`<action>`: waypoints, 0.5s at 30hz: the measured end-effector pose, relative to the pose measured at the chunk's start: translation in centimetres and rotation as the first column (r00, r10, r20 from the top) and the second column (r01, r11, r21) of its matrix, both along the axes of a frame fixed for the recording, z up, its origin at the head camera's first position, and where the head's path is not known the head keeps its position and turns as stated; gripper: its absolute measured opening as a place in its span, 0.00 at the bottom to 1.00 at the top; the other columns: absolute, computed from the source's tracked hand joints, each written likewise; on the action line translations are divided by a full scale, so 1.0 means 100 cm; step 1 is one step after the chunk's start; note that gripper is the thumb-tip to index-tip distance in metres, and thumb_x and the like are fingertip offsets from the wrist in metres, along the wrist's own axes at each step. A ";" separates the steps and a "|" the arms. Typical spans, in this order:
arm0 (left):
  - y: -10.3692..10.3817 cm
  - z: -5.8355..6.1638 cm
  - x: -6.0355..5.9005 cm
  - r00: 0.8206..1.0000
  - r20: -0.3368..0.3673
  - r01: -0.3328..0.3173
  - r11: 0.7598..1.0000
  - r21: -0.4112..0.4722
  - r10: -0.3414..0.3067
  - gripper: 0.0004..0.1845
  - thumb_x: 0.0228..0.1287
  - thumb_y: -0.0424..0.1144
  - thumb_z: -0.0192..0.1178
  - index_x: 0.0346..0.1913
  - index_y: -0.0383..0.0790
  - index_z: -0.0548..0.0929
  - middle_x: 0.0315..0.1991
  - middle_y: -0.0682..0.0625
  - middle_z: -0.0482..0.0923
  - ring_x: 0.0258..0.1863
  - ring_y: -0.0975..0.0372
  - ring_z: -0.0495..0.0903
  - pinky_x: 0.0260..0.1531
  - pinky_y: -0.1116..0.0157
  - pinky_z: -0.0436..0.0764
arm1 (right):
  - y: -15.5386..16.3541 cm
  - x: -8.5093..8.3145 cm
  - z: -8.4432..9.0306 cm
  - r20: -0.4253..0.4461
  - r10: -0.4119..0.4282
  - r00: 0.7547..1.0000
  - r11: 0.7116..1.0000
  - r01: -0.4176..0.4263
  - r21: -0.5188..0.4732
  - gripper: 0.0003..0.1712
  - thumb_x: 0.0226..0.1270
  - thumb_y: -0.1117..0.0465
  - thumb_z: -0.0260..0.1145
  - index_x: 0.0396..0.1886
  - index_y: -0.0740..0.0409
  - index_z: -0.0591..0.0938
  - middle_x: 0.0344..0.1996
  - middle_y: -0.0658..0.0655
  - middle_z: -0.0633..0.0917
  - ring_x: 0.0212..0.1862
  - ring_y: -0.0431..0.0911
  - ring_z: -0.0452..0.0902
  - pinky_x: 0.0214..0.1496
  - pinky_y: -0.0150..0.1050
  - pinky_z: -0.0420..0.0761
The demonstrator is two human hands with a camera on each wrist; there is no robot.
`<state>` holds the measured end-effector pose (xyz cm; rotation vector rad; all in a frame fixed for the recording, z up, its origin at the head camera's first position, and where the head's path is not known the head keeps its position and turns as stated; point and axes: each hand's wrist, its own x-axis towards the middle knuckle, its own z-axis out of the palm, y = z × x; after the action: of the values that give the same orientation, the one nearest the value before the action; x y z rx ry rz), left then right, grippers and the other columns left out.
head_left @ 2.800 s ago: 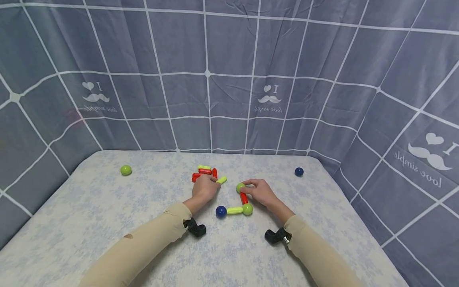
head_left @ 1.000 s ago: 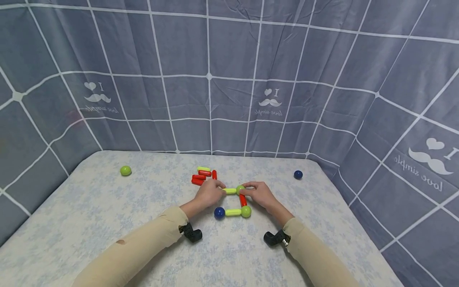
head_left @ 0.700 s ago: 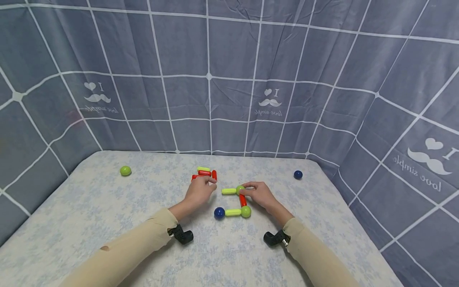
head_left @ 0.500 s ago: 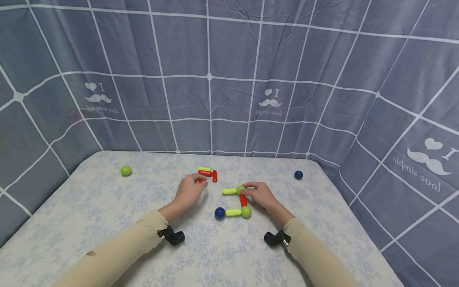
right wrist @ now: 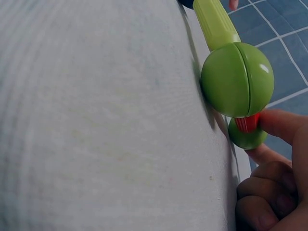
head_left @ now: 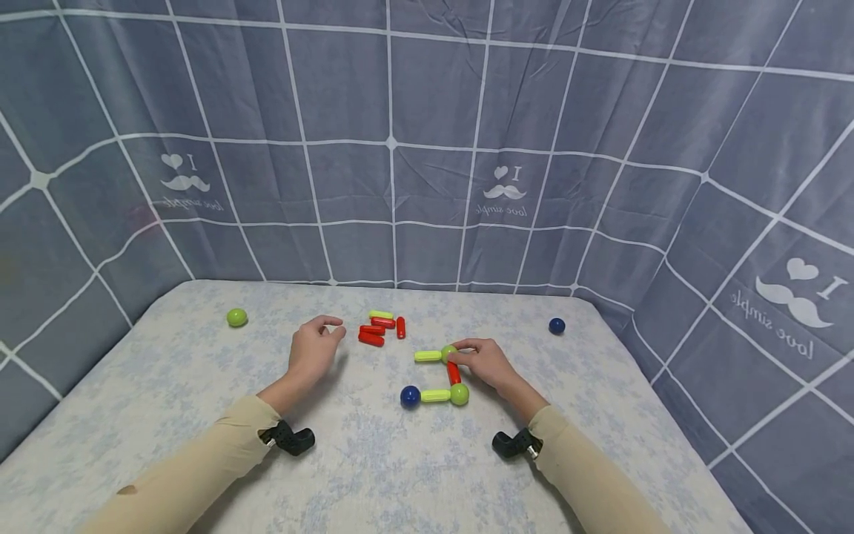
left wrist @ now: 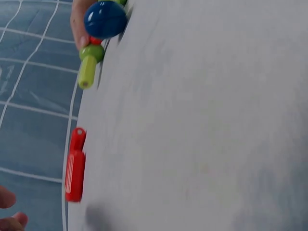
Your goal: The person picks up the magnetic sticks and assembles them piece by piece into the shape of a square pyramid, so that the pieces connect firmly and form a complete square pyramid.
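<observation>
My right hand (head_left: 490, 363) pinches the far green ball (head_left: 448, 354) between thumb and fingers. From that ball a yellow-green rod (head_left: 427, 356) points left, and a red rod (head_left: 454, 373) leads to a nearer green ball (right wrist: 238, 79). A second yellow-green rod (head_left: 436, 396) joins this ball to a blue ball (head_left: 410, 397), making a three-sided shape open on the left. My left hand (head_left: 312, 352) hovers left of a loose group of red rods (head_left: 371, 338), its fingers relaxed and holding nothing. Only fingertips (left wrist: 7, 197) of it show in the left wrist view.
A loose yellow-green rod (head_left: 381, 314) lies behind the red ones. Far left on the table (head_left: 200, 415) sits a lone green ball (head_left: 236, 317); far right, a lone blue ball (head_left: 557, 325). A grey-blue gridded curtain (head_left: 427, 185) encloses the back and sides.
My left hand brought a yellow-green rod to the far green ball, let go, then drew back left past the red rods. My right hand stays on that ball.
</observation>
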<state>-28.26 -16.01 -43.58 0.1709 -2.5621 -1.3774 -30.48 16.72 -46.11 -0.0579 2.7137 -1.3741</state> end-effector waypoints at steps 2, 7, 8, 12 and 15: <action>-0.009 -0.001 -0.001 1.000 0.011 -0.018 1.000 0.001 0.018 0.18 0.71 0.43 0.58 0.58 0.39 0.83 0.18 0.52 0.66 0.15 0.60 0.63 0.18 0.63 0.65 | 0.000 0.000 0.001 0.003 0.003 1.000 1.000 -0.003 -0.003 0.20 0.60 0.43 0.74 0.48 0.46 0.90 0.47 0.54 0.84 0.34 0.46 0.67 0.35 0.39 0.67; -0.030 -0.002 -0.005 0.998 0.033 -0.057 0.998 0.004 0.057 0.21 0.72 0.44 0.57 0.62 0.39 0.80 0.17 0.53 0.67 0.13 0.62 0.62 0.16 0.64 0.66 | -0.001 0.002 0.001 -0.001 0.003 1.000 1.000 -0.003 0.007 0.19 0.60 0.42 0.74 0.48 0.45 0.90 0.57 0.55 0.83 0.46 0.47 0.75 0.43 0.41 0.73; -0.034 -0.002 -0.006 0.997 0.033 -0.068 0.998 0.006 0.068 0.21 0.72 0.44 0.57 0.62 0.38 0.80 0.17 0.53 0.67 0.12 0.62 0.62 0.16 0.64 0.66 | -0.001 0.002 0.002 -0.001 0.002 1.000 1.000 -0.002 0.007 0.19 0.60 0.42 0.74 0.48 0.44 0.90 0.59 0.56 0.82 0.49 0.48 0.76 0.46 0.42 0.74; -0.049 -0.002 -0.011 0.991 0.040 -0.129 0.991 0.016 0.129 0.22 0.71 0.44 0.57 0.64 0.38 0.78 0.17 0.53 0.67 0.13 0.61 0.63 0.17 0.63 0.66 | -0.001 0.002 0.001 0.000 -0.001 1.000 1.000 0.001 0.003 0.19 0.60 0.42 0.74 0.48 0.44 0.89 0.61 0.56 0.81 0.56 0.50 0.76 0.51 0.45 0.75; -0.060 -0.001 -0.015 0.982 0.045 -0.185 0.983 0.018 0.184 0.23 0.71 0.44 0.58 0.64 0.37 0.77 0.18 0.54 0.68 0.15 0.61 0.66 0.20 0.62 0.67 | -0.001 0.002 0.002 0.000 -0.007 1.000 1.000 0.007 0.000 0.19 0.61 0.42 0.74 0.48 0.44 0.89 0.61 0.56 0.81 0.56 0.50 0.77 0.51 0.45 0.75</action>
<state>-29.80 -22.03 -43.69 0.4352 -2.4930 -1.3461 -30.24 16.58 -45.95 -0.0493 2.7165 -1.3764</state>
